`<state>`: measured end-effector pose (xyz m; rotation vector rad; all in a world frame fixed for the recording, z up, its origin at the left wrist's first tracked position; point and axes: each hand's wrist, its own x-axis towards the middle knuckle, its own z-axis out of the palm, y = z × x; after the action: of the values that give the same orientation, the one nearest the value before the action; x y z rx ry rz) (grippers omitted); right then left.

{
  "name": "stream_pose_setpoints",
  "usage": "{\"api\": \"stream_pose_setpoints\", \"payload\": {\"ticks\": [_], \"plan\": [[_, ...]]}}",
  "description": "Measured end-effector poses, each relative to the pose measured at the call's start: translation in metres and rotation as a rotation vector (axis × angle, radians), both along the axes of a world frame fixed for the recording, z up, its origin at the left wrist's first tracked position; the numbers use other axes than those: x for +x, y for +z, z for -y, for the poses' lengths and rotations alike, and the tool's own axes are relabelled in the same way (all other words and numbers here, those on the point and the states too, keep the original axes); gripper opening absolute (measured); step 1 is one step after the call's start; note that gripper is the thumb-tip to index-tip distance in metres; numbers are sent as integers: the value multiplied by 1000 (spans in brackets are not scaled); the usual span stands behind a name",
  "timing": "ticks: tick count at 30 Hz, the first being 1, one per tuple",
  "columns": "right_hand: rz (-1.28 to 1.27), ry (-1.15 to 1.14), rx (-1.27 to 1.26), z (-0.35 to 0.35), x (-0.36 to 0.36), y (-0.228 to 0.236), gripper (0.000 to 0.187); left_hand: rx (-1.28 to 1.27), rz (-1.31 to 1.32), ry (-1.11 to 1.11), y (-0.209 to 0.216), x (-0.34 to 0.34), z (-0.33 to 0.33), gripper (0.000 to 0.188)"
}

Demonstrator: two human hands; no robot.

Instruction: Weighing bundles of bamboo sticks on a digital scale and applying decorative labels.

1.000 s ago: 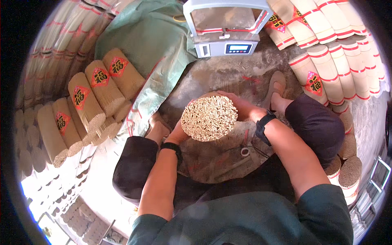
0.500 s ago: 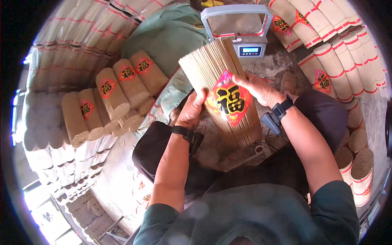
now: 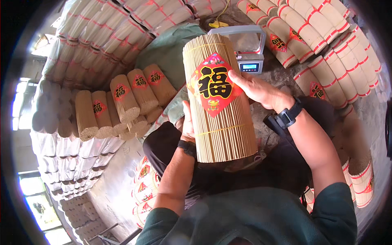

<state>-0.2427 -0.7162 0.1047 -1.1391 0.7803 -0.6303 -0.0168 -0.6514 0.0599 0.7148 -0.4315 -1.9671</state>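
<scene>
1. Gripping between two hands in the head view, the person has a tan cylindrical bundle of thin sticks (image 3: 223, 141) in the middle, over the space between the knees, its far end leaning slightly left.
2. The left hand (image 3: 188, 124) supports the bundle's left side, thumb along the edge; its other fingers are mostly hidden behind.
3. The right hand (image 3: 262, 92) grasps the right side, thumb pressed on the front near the label's corner; its remaining fingers are partly hidden.
4. A red diamond-shaped paper label with a black character (image 3: 214, 85) faces up, between two thin yellow bands (image 3: 225, 129) around the sticks.
5. Just beyond the bundle, partly covered by it, stands a grey machine with an arched frame and lit screen (image 3: 254, 60).
6. On the left, tan labelled bundles (image 3: 125, 104) lie piled near a dull green sheet (image 3: 157, 53).
7. On the right, pale bundles with red bands (image 3: 307, 36) lie stacked in rows.
</scene>
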Motion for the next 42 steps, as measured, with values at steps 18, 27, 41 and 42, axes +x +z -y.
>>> {"api": "stream_pose_setpoints", "payload": {"ticks": [18, 27, 41, 42], "plan": [[-733, -21, -1324, -14, 14, 41, 94, -92, -182, 0, 14, -9, 1, 91], [484, -157, 358, -14, -21, -38, 78, 56, -307, -118, -31, -7, 13, 78], [371, -379, 295, 5, -45, -95, 67, -102, 305, -425, -26, -50, 100, 103], [369, -406, 319, 9, -44, -100, 72, -97, 307, -432, -31, -50, 105, 103]]}}
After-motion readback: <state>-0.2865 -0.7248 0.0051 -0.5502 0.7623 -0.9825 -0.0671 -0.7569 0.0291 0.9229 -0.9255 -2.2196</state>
